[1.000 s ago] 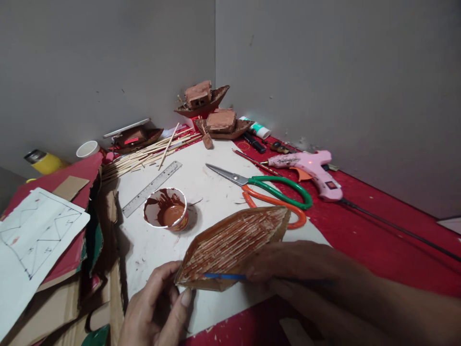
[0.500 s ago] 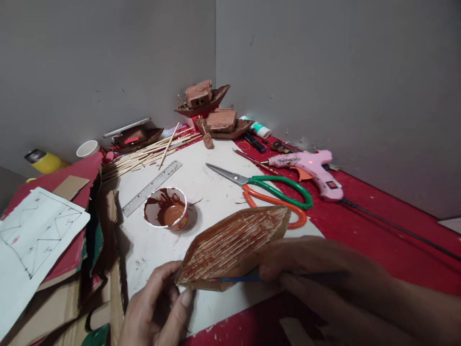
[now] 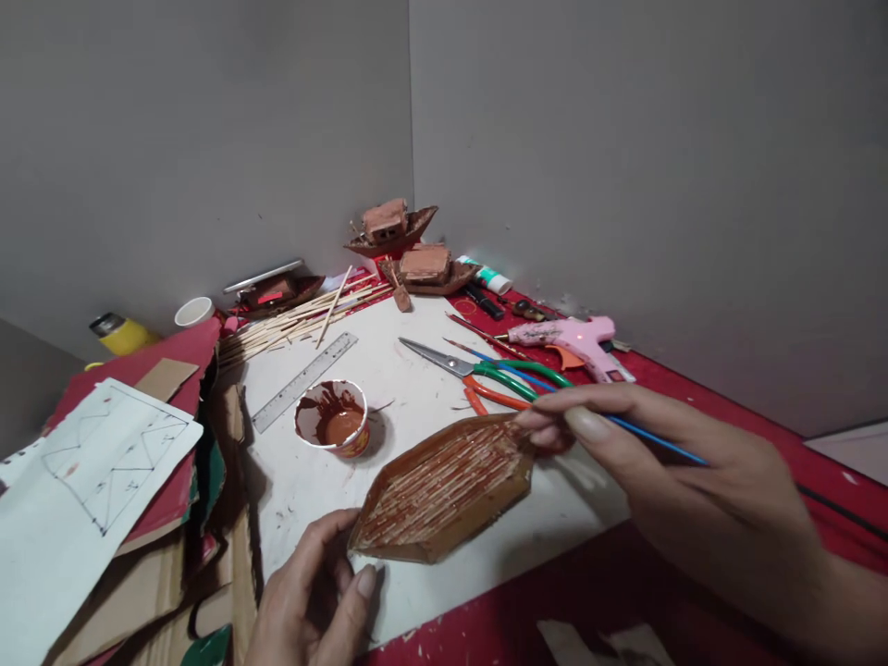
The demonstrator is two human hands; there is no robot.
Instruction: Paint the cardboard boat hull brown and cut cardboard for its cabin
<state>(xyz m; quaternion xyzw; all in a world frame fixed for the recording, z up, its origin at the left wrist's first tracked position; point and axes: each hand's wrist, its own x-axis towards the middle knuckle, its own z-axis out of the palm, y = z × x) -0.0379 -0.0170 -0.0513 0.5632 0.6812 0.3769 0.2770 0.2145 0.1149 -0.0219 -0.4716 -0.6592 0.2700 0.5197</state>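
Observation:
A small model boat hull (image 3: 444,490), brown with thin sticks laid along its inside, is held tilted over the white sheet. My left hand (image 3: 312,592) grips its near left end between thumb and fingers. Between thumb and forefinger, my right hand (image 3: 714,509) holds a slim blue paintbrush (image 3: 662,442), its tip pointing away over the scissors. Other fingertips of that hand touch the far right end of the hull. Beyond the hull stands a paper cup (image 3: 353,439) with brown paint inside.
Green-and-orange scissors (image 3: 458,363), a pink glue gun (image 3: 579,338) and a ruler (image 3: 305,381) lie around the sheet. Thin sticks (image 3: 291,324) and finished boats (image 3: 426,268) are at the back. Cardboard pieces (image 3: 159,555) and a drawing (image 3: 117,462) fill the left.
My right hand has lifted the brush off the hull's near side and turned its tip away from me. Its fingers have come to the hull's right end. The view has tilted slightly up.

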